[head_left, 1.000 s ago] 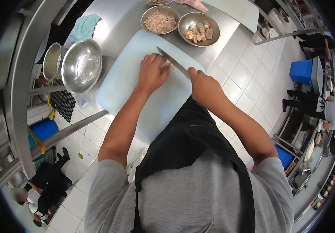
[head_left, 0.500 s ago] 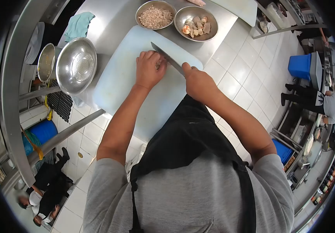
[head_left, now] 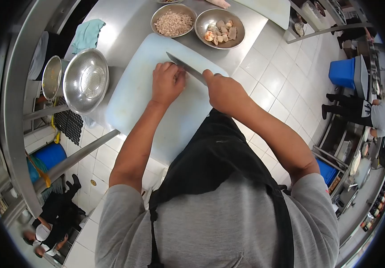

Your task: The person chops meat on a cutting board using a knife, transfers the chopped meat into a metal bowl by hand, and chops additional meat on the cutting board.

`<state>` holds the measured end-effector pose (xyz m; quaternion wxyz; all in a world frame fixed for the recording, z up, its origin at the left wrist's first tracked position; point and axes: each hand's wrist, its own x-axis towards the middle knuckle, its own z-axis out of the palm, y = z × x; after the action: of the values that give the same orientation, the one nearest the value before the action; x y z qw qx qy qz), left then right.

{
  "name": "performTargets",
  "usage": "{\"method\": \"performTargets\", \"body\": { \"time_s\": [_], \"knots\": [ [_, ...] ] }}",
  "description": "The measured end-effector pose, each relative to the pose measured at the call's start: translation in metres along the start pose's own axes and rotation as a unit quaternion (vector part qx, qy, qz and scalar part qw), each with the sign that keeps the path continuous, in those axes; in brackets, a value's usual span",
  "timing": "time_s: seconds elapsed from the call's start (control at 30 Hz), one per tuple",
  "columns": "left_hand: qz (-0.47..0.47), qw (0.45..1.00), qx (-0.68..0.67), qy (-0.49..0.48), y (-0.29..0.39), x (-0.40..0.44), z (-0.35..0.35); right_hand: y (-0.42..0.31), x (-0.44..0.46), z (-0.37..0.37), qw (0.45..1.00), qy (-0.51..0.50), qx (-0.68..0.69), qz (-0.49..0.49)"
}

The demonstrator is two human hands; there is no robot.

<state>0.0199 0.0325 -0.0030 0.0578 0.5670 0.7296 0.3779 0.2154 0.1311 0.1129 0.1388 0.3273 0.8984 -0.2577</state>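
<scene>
My right hand (head_left: 226, 91) is closed round the handle of a kitchen knife (head_left: 186, 67). Its blade points up and left, close alongside the fingers of my left hand (head_left: 166, 85). Those fingers are curled and pressed down on the white cutting board (head_left: 132, 91), around a small piece of food mostly hidden by the thumb. Beyond the board stand two metal bowls. Small diced pinkish pieces (head_left: 173, 24) fill the left one; larger pale and orange chunks (head_left: 223, 32) lie in the right one.
A metal colander (head_left: 86, 81) and another metal pan (head_left: 51, 78) stand left of the board. A teal cloth (head_left: 87, 35) lies on the steel table (head_left: 127, 18). A metal rail (head_left: 89, 149) runs at lower left. Other people stand at far left and far right.
The whole view has shifted slightly, with the bowls now a little lower and further left. Both hands stay at the board, the knife still beside the left fingers.
</scene>
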Motion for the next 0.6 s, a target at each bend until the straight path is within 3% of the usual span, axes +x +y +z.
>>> {"method": "performTargets", "body": {
  "time_s": [0.2, 0.4, 0.47, 0.6],
  "knots": [
    [0.007, 0.999, 0.031, -0.019, -0.008, -0.005, -0.006, -0.004, -0.007, 0.030, 0.999, 0.041, 0.011, -0.011],
    [0.024, 0.998, -0.012, 0.051, -0.010, -0.011, 0.001, -0.016, -0.020, -0.001, 1.000, 0.016, 0.000, -0.005],
    [0.017, 0.999, 0.013, 0.043, -0.016, -0.016, 0.003, -0.006, -0.013, 0.031, 0.999, 0.030, 0.018, -0.009],
    [0.023, 0.999, 0.011, 0.037, -0.010, -0.015, 0.004, -0.008, 0.010, 0.025, 0.999, 0.031, 0.027, -0.017]
  ]
}}
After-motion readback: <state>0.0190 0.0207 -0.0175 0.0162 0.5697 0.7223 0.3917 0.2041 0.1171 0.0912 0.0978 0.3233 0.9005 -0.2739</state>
